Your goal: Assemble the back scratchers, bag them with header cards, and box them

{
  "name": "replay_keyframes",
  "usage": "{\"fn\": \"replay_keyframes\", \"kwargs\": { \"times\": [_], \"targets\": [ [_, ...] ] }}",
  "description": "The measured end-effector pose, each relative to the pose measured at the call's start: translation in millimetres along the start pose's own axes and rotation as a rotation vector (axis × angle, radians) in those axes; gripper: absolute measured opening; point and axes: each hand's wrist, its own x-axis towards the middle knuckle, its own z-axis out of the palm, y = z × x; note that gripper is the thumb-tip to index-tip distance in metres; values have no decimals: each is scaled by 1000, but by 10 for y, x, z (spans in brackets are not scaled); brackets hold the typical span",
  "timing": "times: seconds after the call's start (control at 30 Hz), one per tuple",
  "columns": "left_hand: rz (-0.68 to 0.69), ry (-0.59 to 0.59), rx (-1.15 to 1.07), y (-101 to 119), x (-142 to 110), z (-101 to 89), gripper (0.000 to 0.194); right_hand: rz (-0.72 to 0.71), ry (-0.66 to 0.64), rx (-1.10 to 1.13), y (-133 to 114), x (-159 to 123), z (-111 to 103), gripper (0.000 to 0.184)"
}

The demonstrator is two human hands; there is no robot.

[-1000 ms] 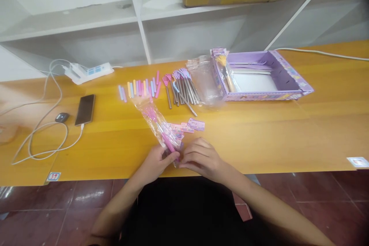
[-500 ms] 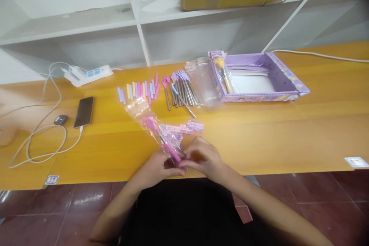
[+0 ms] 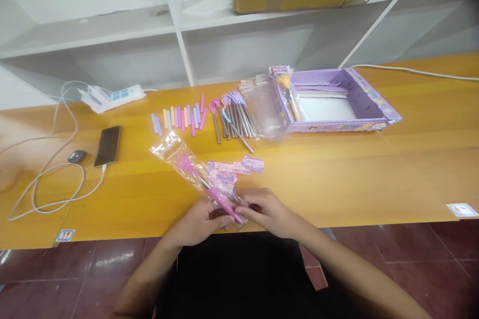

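A pink back scratcher (image 3: 221, 200) lies slantwise inside a clear plastic bag (image 3: 166, 148), its hand-shaped head up and to the left. My left hand (image 3: 200, 220) is closed around the bag near the handle end, thumb along the handle's lower side. From the other side, my right hand (image 3: 267, 212) pinches the bag by the handle's tip. Beneath and behind the bag lie several small printed cards (image 3: 252, 163). Farther back are a bunch of metal-stemmed back scratchers (image 3: 235, 114) with pink, purple and blue heads, and several loose pastel handle tubes (image 3: 182, 117).
A purple display box (image 3: 337, 127) stands at the back right, with a bagged yellow-headed scratcher (image 3: 290, 97) on its left side. Flat clear bags (image 3: 258, 109) lie beside it. On the left are a phone (image 3: 108, 146), a small black device (image 3: 77, 156), cables and a power strip (image 3: 114, 98).
The bagged back scratcher has shifted slightly left at its head end and lies flatter. My fingers have moved a little at the handle end, where the tip now shows more.
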Motion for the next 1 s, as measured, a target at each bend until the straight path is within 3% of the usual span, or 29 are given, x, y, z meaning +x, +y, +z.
{"fn": "replay_keyframes", "kwargs": {
  "times": [0.27,0.43,0.5,0.6,0.7,0.8,0.9,1.0],
  "targets": [
    [92,51,123,13,18,-37,32,61,19,-9,-21,-3,-40,47],
    [192,-196,469,35,53,7,16,145,64,75,22,-23,-25,33],
    [233,-221,529,27,59,29,10,140,58,99,41,-29,-13,33],
    [227,-101,505,16,50,30,4,120,6,51,37,-37,-4,32],
    [234,179,445,-30,34,-4,12,140,-109,61,0,-32,5,31],
    [387,433,314,-130,40,-24,27,122,-250,59,-22,-4,37,28],
    [547,482,210,-217,77,-7,55,67,-283,-19,-21,33,82,26],
    [697,550,217,-234,136,19,56,53,-286,-54,-41,48,73,32]
  ]
}}
